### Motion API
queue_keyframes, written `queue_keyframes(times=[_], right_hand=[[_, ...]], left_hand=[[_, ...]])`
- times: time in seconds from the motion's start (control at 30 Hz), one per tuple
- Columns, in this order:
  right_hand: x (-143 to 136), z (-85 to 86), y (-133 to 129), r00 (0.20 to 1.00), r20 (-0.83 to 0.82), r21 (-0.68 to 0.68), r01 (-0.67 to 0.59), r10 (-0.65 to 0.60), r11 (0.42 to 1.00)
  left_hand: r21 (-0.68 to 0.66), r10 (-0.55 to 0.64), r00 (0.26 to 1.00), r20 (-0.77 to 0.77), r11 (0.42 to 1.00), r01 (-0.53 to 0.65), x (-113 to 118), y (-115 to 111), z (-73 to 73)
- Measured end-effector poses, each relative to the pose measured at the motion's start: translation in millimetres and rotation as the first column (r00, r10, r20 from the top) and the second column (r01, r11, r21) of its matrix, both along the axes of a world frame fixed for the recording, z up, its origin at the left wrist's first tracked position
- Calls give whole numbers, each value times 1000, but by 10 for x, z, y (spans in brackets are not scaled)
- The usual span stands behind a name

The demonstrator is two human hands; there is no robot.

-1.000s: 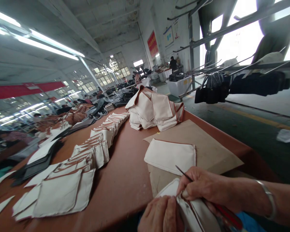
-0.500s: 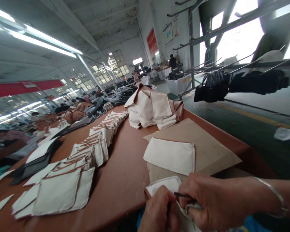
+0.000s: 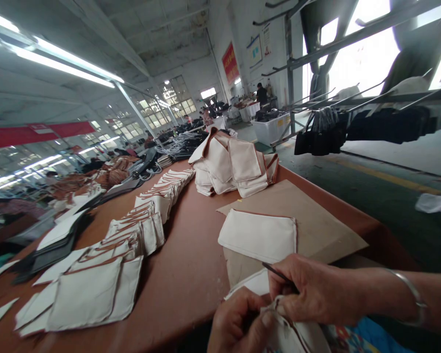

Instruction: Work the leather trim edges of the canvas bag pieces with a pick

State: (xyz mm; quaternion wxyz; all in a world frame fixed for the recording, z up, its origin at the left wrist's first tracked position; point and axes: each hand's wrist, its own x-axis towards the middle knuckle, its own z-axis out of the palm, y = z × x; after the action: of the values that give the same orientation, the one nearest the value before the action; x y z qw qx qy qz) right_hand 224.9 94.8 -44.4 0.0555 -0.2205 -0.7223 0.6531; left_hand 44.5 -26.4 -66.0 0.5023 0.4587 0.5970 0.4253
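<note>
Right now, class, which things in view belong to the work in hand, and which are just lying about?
Seemingly in the work:
cream piece, between left hand and right hand
thin dark tool, in the right hand
row of cream pieces

Apparently apart:
hanging black bags
white bin

Blown-out windows (image 3: 363, 49) at right, glowing ceiling tubes (image 3: 64, 66) upper left, dim floor (image 3: 363, 184), blurry left edge

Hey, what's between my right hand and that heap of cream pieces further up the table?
In the head view, a flat cream piece with a brown edge lies between your right hand and the heap, resting on a brown sheet.
</note>
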Motion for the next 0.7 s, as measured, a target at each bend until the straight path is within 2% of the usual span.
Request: queue_keyframes(times=[0.07,0.13,0.23,0.33,0.43,0.5,0.6,0.7], right_hand=[[17,16,17,999,-18,2,-44,44,999],[33,25,37,994,-45,4,-101,101,995],[45,16,58,992,-60,-8,-113,112,994],[46,-16,50,996,-72,11,-45,45,999],[47,-52,19,995,-101,56,12,-7,998],[45,-71,-3,994,-111,63,31,-23,998],[35,-80,-30,988,-153,67,46,-35,997],[34,-59,-47,978,-210,170,51,-14,984]], left_hand=[[-69,47,986,161,997,-36,-19,2,-85],[-152,101,933,345,987,-51,-38,15,-158],[-184,139,883,447,981,-61,-36,50,-228],[-89,101,936,338,993,-76,-9,73,-254],[-41,57,994,95,998,-53,9,73,-221],[-91,43,998,-52,995,-48,18,72,-154],[-151,17,984,-180,987,-45,44,86,-22],[-146,-6,966,-260,989,-33,87,101,46]])
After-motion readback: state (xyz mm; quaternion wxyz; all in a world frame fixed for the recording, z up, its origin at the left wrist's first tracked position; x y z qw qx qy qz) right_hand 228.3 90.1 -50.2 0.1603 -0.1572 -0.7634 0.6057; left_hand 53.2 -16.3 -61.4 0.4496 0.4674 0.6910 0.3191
